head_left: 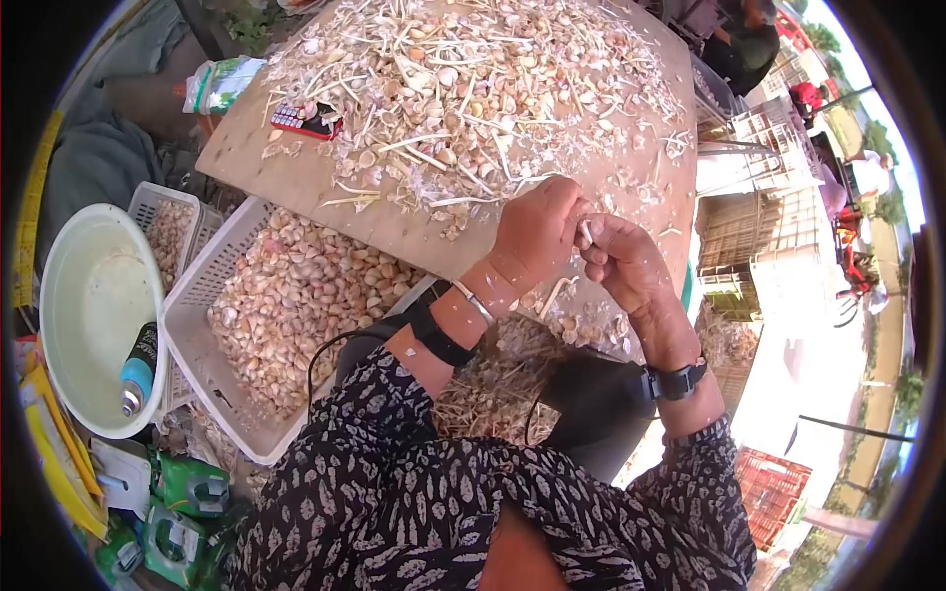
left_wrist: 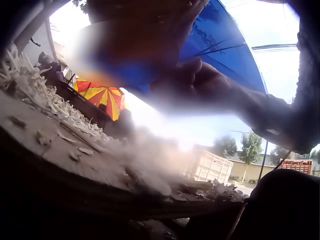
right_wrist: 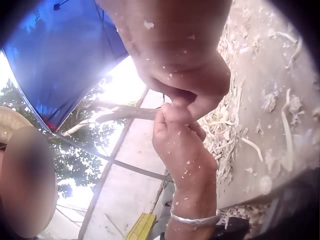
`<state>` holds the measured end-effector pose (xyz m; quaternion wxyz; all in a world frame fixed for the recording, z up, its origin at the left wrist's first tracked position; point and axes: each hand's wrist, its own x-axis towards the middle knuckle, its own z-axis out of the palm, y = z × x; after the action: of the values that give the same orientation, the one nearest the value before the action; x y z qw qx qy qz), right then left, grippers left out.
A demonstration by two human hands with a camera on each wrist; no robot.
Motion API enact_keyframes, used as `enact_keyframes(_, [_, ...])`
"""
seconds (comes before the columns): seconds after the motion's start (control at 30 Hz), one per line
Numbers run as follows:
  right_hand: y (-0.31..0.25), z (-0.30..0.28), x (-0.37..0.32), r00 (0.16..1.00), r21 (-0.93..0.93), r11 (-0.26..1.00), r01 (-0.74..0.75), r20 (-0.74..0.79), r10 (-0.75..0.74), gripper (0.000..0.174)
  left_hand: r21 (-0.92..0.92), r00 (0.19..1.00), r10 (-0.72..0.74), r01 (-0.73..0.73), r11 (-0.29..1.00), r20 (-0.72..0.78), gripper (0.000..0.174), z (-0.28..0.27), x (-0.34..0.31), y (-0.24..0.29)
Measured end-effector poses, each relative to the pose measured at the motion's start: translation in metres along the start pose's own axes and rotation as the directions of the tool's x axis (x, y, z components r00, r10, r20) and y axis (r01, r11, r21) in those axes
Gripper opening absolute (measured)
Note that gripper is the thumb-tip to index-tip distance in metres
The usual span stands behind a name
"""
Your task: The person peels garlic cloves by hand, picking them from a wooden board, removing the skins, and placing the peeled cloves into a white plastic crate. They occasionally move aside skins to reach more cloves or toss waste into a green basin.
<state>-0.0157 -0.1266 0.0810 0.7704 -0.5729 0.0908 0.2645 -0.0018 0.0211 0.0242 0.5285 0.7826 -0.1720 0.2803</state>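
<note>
Both hands meet over the near edge of a wooden board [head_left: 325, 202]. The right hand [head_left: 631, 261] pinches a small pale garlic clove [head_left: 586, 231] between thumb and fingertip. Coming from the left, the left hand [head_left: 537, 227] has its fingers curled in at the same clove, back of the hand up. In the right wrist view the fingertips of the left hand [right_wrist: 185, 150] meet those of the right, and the clove is hidden. A heap of garlic cloves, dry stalks and skins [head_left: 463, 89] covers the board beyond the hands.
A white crate [head_left: 182, 315] of garlic cloves stands left of the lap, beside a pale basin [head_left: 99, 286] with a spray can [head_left: 140, 364] in it. A red-and-black phone-like object [head_left: 304, 120] lies on the board. Stacked crates [head_left: 729, 231] stand at right.
</note>
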Motion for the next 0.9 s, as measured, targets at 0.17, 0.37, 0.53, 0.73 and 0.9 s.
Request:
enact_keyframes(0.17, [-0.034, -0.013, 0.037, 0.945, -0.294, 0.910, 0.292, -0.057, -0.322, 0.021, -0.733, 0.611, -0.716, 0.648, 0.207, 0.337, 0.035, -0.018, 0.020, -0.017])
enact_keyframes(0.37, [-0.048, -0.005, 0.125, 0.923, -0.792, 0.549, 0.269, 0.050, -0.380, 0.023, -0.779, 0.393, -0.750, 0.574, -0.251, 0.532, 0.033, -0.014, 0.024, -0.029])
enact_keyframes(0.53, [-0.025, -0.013, 0.223, 0.696, -0.922, -0.220, 0.319, 0.386, -0.606, 0.015, -0.828, 0.442, -0.754, 0.508, -0.235, 0.485, 0.013, -0.014, 0.020, -0.046])
enact_keyframes(0.73, [-0.035, -0.023, 0.155, 0.869, -0.642, 0.708, 0.295, -0.127, -0.477, 0.011, -0.759, 0.480, -0.831, 0.642, 0.113, 0.282, 0.019, -0.014, 0.033, -0.027])
enact_keyframes(0.9, [-0.011, -0.008, 0.048, 0.973, -0.010, 0.983, 0.185, 0.140, -0.182, 0.006, -0.666, 0.712, -0.556, 0.665, 0.337, 0.429, 0.022, 0.008, 0.015, -0.004])
